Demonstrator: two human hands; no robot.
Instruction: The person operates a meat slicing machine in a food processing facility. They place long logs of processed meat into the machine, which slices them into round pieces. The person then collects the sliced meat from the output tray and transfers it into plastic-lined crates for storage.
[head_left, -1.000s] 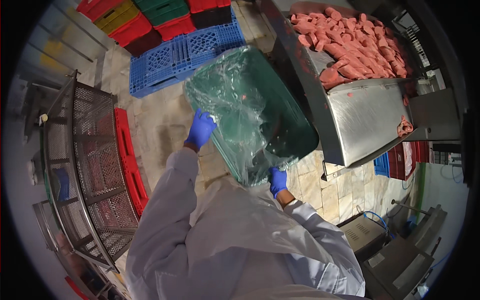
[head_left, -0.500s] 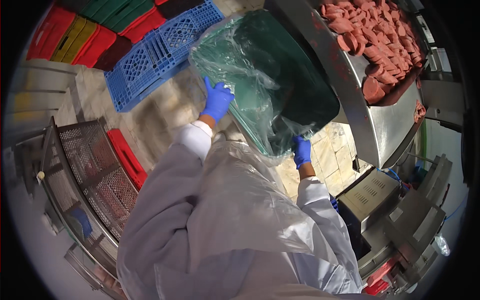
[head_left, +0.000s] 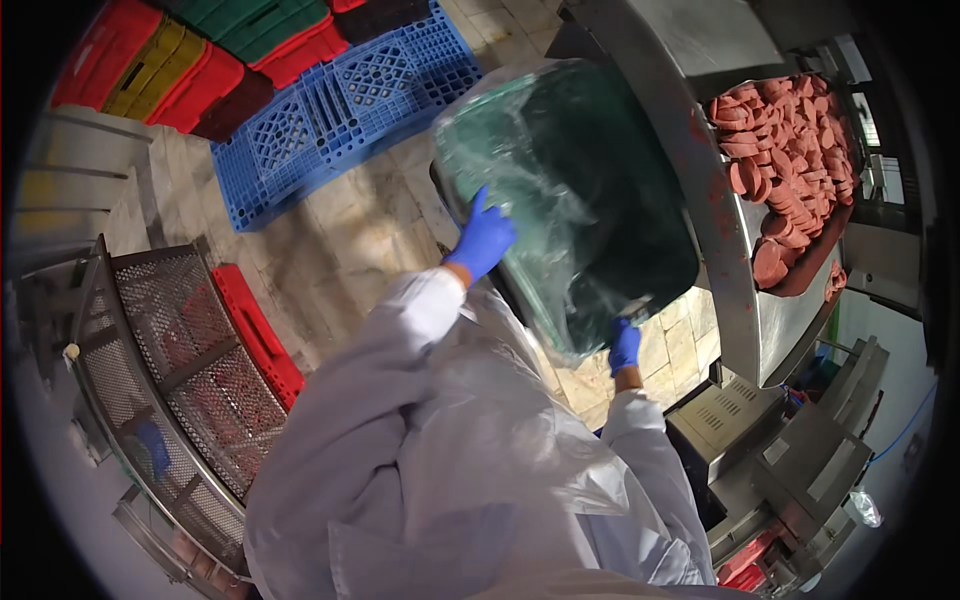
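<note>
A green plastic bin [head_left: 620, 140] lined with a clear bag [head_left: 530, 200] lies in front of me, tilted at an angle beside the steel table. My left hand [head_left: 485, 235], in a blue glove, grips the bin's left rim and the bag, its index finger stretched along the edge. My gloved right hand [head_left: 625, 342] is closed on the near right corner. To the right, many pink sliced meat pieces [head_left: 775, 160] lie heaped on the steel table [head_left: 730, 315].
A blue pallet [head_left: 330, 120] and stacked red, yellow and green crates [head_left: 150, 70] stand at upper left. A perforated steel rack [head_left: 170, 330] with a red plastic piece [head_left: 255, 320] is on the left. Steel equipment [head_left: 730, 420] stands at lower right, near a blue hose [head_left: 900, 430].
Over the last second the bin and both hands have shifted rightward in view, closer alongside the meat table. The view has also swung, bringing the lower-right equipment further in.
</note>
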